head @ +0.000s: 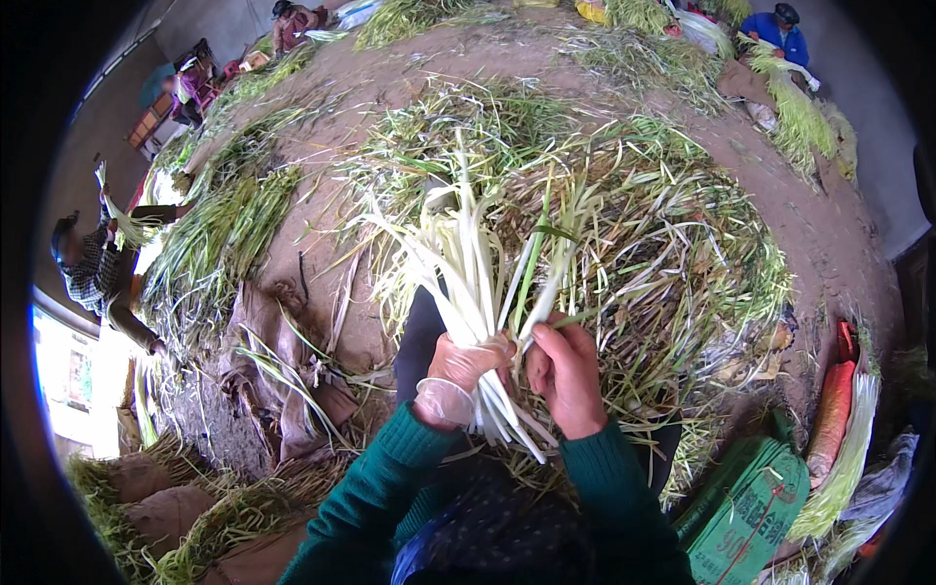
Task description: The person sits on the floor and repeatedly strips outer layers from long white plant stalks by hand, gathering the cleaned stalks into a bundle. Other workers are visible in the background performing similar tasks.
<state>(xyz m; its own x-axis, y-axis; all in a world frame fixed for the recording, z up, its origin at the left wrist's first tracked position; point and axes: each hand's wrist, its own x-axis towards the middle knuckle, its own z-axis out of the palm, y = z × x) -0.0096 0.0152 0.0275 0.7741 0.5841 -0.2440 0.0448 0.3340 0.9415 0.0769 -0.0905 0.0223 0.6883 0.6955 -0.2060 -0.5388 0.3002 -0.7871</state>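
Observation:
My left hand, in a thin transparent plastic glove, is closed around a bunch of pale, blanched leafy stalks that look like leeks or garlic chives. Their leaves fan out above the fist, and white stem ends stick out below it. Just to the right, my bare right hand pinches a stalk with loose leaves between thumb and fingers. It is close beside the bunch; I cannot tell whether that stalk is joined to it. Under both hands spreads a heap of green and withered leaves.
Left lie crumpled brown sacking and a pile of green stalks. At lower right are printed green sacks, a red bundle and pale stalks. Several people work around the earthen floor, including one in blue.

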